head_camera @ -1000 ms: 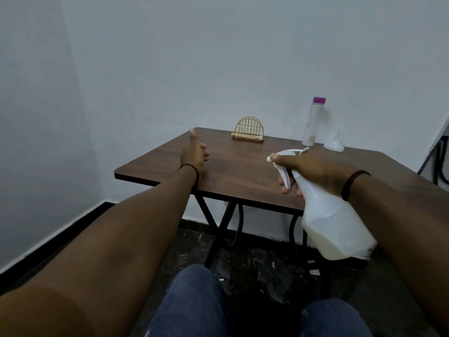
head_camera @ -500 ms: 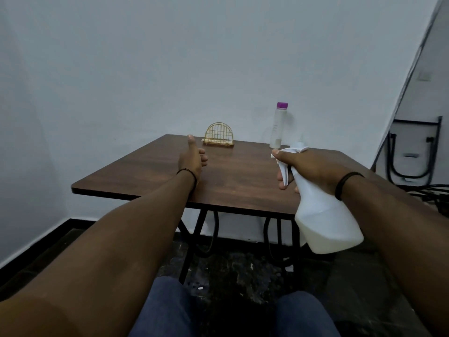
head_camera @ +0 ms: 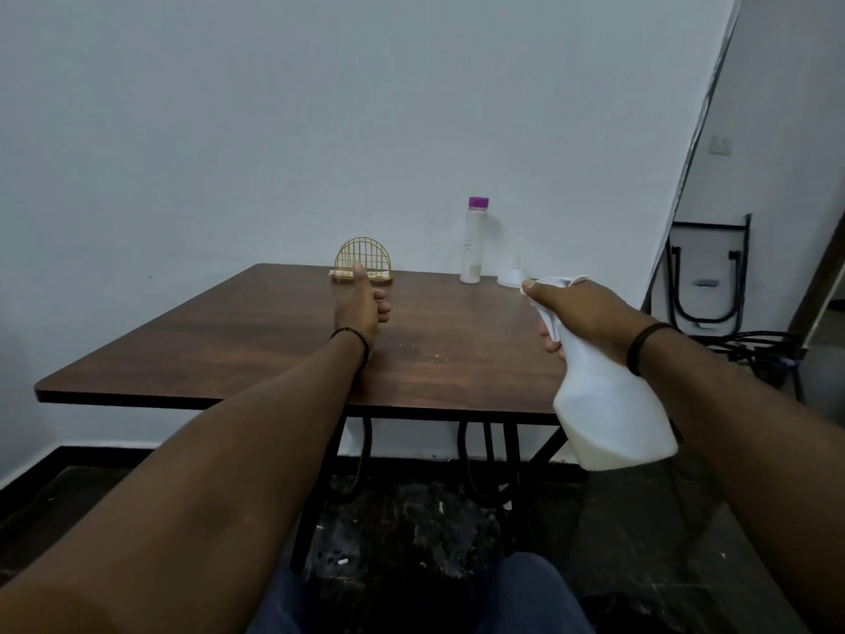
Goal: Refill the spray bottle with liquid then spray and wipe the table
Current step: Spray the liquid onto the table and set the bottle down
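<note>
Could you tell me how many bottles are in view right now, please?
2. The white spray bottle is held in the right hand at the table's near right edge; the purple-capped bottle stands at the back of the table.

Dim, cool, even light; wide-angle bowing at edges, perhaps slight softness throughout.
</note>
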